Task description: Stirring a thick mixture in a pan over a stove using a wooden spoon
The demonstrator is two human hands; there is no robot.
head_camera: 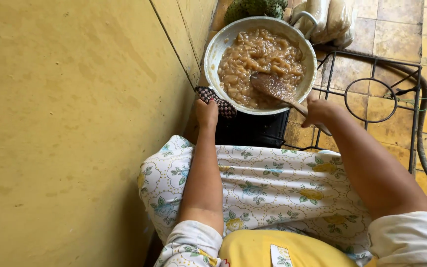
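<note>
A round metal pan [218, 43] full of brown, lumpy food [253, 59] sits on a burner at the top centre. My left hand [206, 112] grips a checked cloth [217, 100] pressed against the pan's near rim. My right hand [317, 111] is closed around the handle of a wooden spoon [276, 89], whose blade lies in the food on the near right side of the pan.
A yellow wall [75, 123] stands close on the left. A black wire stove grate [371, 94] with a second ring lies to the right over yellow tiles. A hose [425, 113] curves along the right. A green spiky fruit [253, 7] and plastic bags [329, 20] lie behind the pan.
</note>
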